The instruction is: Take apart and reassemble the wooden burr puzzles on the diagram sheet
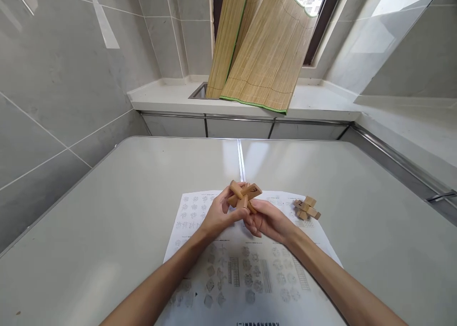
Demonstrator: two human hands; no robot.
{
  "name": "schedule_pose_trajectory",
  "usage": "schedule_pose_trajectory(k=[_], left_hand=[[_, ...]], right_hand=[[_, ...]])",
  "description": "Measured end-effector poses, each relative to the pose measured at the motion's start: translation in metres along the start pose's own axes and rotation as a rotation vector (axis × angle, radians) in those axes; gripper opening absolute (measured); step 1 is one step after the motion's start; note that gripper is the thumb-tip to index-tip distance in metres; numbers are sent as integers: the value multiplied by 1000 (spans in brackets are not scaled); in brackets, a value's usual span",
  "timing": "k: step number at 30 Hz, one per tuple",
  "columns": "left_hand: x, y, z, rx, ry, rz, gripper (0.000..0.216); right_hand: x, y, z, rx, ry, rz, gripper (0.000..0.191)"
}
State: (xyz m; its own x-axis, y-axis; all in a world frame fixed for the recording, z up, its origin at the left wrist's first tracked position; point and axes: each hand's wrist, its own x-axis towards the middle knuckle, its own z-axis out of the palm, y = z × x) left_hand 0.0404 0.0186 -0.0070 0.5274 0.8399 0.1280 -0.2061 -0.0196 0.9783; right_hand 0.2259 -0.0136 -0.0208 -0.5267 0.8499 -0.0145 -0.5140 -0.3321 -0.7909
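Between both hands, above the printed sheet, is a wooden burr puzzle (244, 192) of crossing bars, with a dark mark on one bar end. My left hand (223, 214) is closed around its left side, the thumb along the lower front. My right hand (268, 217) grips its lower right part, fingers curled beneath. Some of the puzzle is hidden by my fingers. A second wooden burr puzzle (306, 208), also with a dark mark, rests by the sheet's right edge, apart from my right hand. The large printed sheet (257, 311) carries rows of small puzzle diagrams.
The sheet lies on a pale table (107, 231) with a seam (241, 159) running down its far half. Beyond it stand a white counter (164, 95) and a bamboo mat (264, 54) before the window. Grey tiled walls (64, 78) flank the table.
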Motion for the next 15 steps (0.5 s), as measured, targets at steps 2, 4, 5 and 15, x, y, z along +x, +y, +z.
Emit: schedule_pose_trajectory(k=[2, 4, 5, 15], left_hand=[[0, 1, 0, -59, -19, -25, 79], [0, 1, 0, -93, -29, -50, 78], [-1, 1, 0, -101, -31, -64, 77], [-4, 1, 2, -201, -75, -111, 61]], right_hand=[[0, 2, 1, 6, -40, 31, 35], [-1, 4, 2, 7, -63, 54, 34], [-1, 5, 3, 12, -66, 59, 33], [-1, 13, 12, 115, -3, 99, 29]])
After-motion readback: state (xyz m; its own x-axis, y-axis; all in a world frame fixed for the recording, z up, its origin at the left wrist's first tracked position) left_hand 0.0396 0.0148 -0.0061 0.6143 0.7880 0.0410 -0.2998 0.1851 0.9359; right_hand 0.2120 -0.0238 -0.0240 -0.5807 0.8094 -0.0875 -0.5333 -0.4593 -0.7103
